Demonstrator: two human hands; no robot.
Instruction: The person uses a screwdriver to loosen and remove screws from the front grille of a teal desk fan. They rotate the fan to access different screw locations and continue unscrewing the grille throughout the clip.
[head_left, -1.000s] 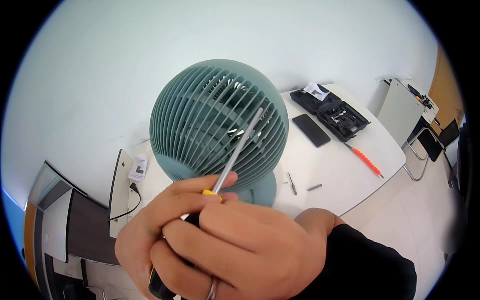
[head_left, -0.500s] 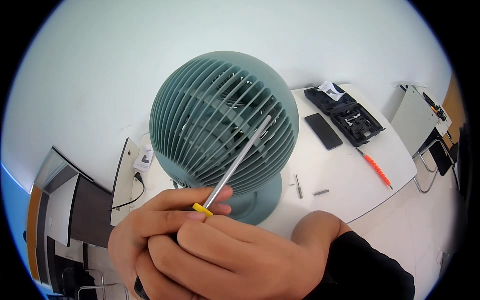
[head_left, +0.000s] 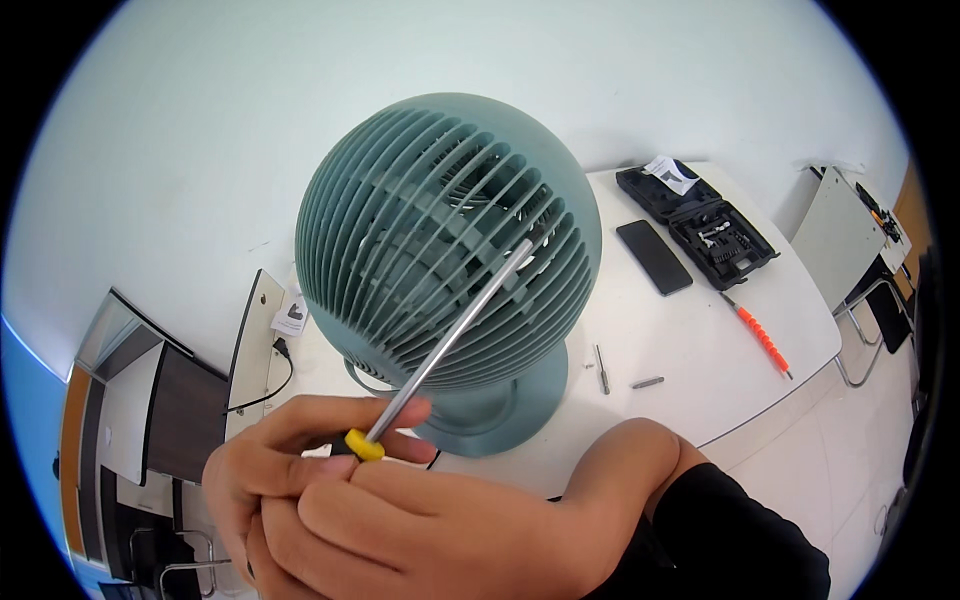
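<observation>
A white table (head_left: 700, 390) spreads beyond the grip; on it, just ahead of the hands, stands a green globe-shaped fan (head_left: 450, 250); the right hand (head_left: 430, 530) and left hand (head_left: 245, 460) are folded closed around the mostly hidden handle of a yellow-collared screwdriver (head_left: 450, 340); its shaft slants up and rightward from the grip, tip before the grille, contact unclear; right of the grip lie an open black tool case (head_left: 745, 260), a smartphone (head_left: 654, 257), an orange ribbed tool (head_left: 762, 340) and, nearer, two slim metal bits (head_left: 603, 375).
</observation>
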